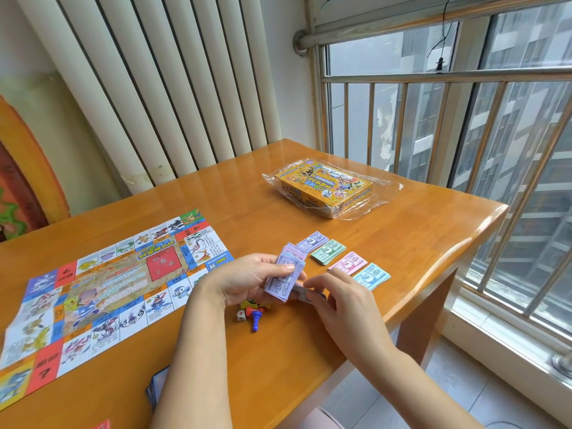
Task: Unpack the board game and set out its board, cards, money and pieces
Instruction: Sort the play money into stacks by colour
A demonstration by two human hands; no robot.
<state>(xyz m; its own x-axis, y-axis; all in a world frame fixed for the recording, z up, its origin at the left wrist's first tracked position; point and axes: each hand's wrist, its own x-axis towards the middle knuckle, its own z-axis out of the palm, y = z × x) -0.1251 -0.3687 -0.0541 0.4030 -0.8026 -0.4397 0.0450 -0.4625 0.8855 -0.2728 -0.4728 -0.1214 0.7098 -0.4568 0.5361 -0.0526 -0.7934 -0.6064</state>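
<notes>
Grips the money wad (286, 275) in the left hand (247, 283), thumb curled over its top, likely for dealing notes by colour onto the four sorted piles (328, 252) beside the table's (433, 230) right edge. Pinches the wad's near end with the right hand (337, 300), fingers bent, wrist low toward the front edge.
</notes>
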